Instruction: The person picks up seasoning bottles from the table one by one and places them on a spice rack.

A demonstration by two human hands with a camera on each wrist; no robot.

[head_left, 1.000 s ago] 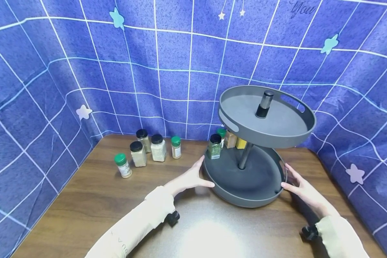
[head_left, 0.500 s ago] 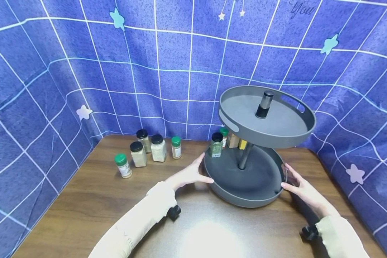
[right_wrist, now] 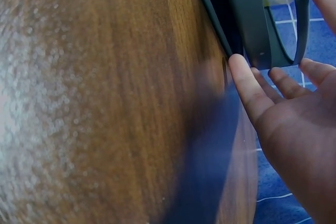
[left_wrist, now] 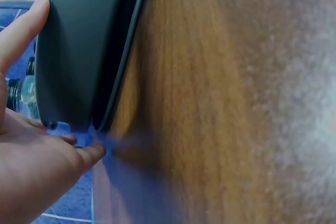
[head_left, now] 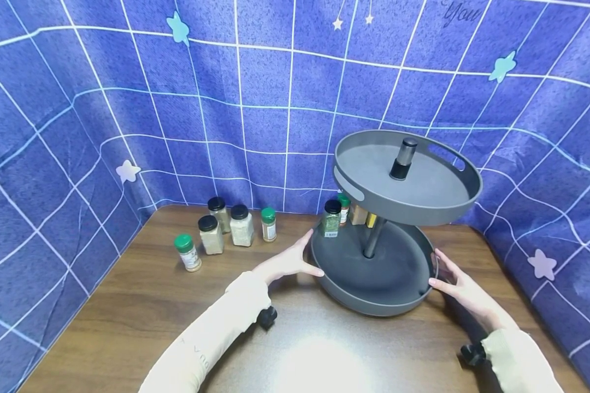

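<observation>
A dark grey two-tier turntable stands on the right of the table, its lower tray [head_left: 388, 284] between my hands. My left hand [head_left: 290, 263] spreads thumb and fingers against the tray's left rim. On the opposite side, my right hand [head_left: 464, 289] touches the rim with extended fingers, near a handle cutout in the right wrist view's tray wall [right_wrist: 252, 19]. At the back left of the lower tray sit a black-lidded jar of green herbs [head_left: 331, 221], a green-capped bottle [head_left: 344, 210], a brown box [head_left: 358, 214] and something yellow [head_left: 371, 220]. The upper tray [head_left: 423, 185] partly hides them.
Several spice jars stand on the wooden table [head_left: 142, 305] at left, among them a white-filled jar [head_left: 242, 228] and two green-capped bottles, one nearer [head_left: 189, 254], one farther right [head_left: 269, 226]. A blue gridded cloth [head_left: 255, 125] hangs behind and at the sides.
The lower tray has turned slightly, carrying its jars and boxes back and to the right. My left hand has edged away from me along the rim; the right hand and upper tray look unmoved.
</observation>
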